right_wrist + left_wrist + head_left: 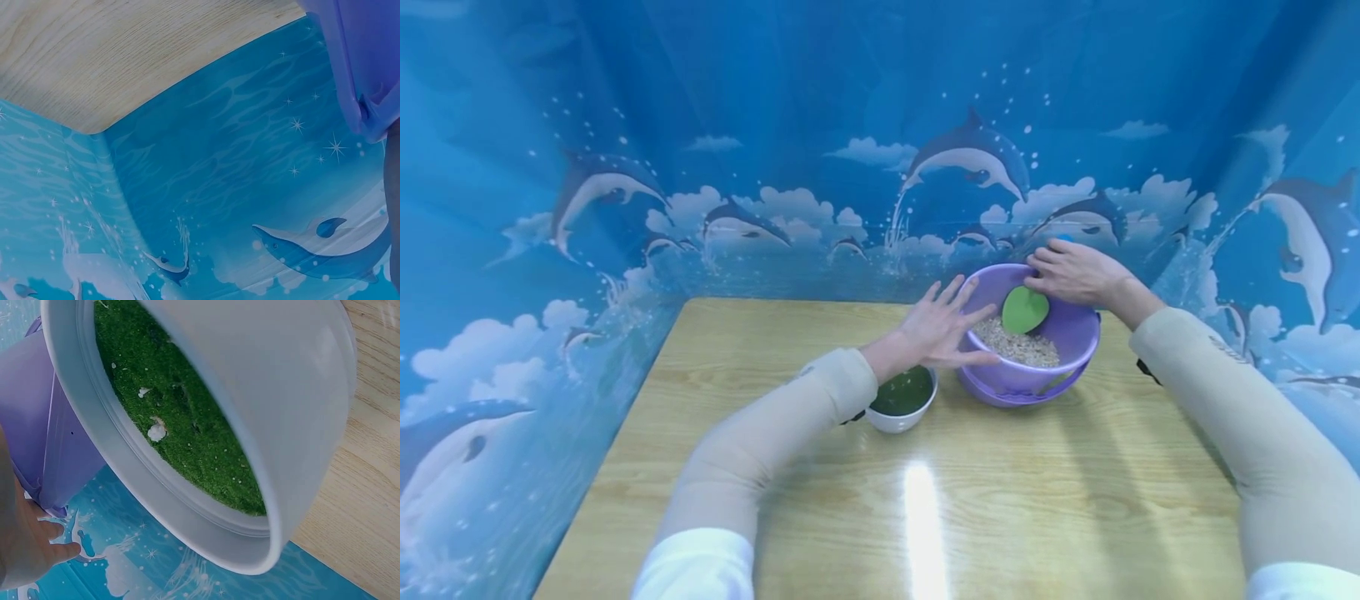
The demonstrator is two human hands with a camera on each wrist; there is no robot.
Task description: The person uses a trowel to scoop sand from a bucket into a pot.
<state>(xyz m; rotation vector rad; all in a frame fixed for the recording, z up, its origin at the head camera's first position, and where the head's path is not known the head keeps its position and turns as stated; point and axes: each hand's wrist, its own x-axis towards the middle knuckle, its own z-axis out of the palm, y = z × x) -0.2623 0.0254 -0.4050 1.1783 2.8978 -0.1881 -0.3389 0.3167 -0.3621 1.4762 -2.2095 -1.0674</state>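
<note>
A purple bucket [1078, 329] with beige grain-like bits [1026, 348] in its bottom stands at the back of the table. My right hand [1075, 271] reaches over its far rim and grips a green scoop [1025, 310]. The rounded end of the scoop points down at the bits, and its handle is hidden by the hand. At the bucket's left rim is my left hand [936, 325], its fingers straight and spread. Below that wrist sits a white bowl [901, 422]. Green, moss-like stuff [181, 425] with small white flecks covers its inside.
The wooden table [820, 517] carries the bucket and bowl. A blue curtain [820, 108] printed with dolphins and clouds hangs behind the table and along both sides. The bucket's purple carrying handle [1063, 385] hangs down at its front.
</note>
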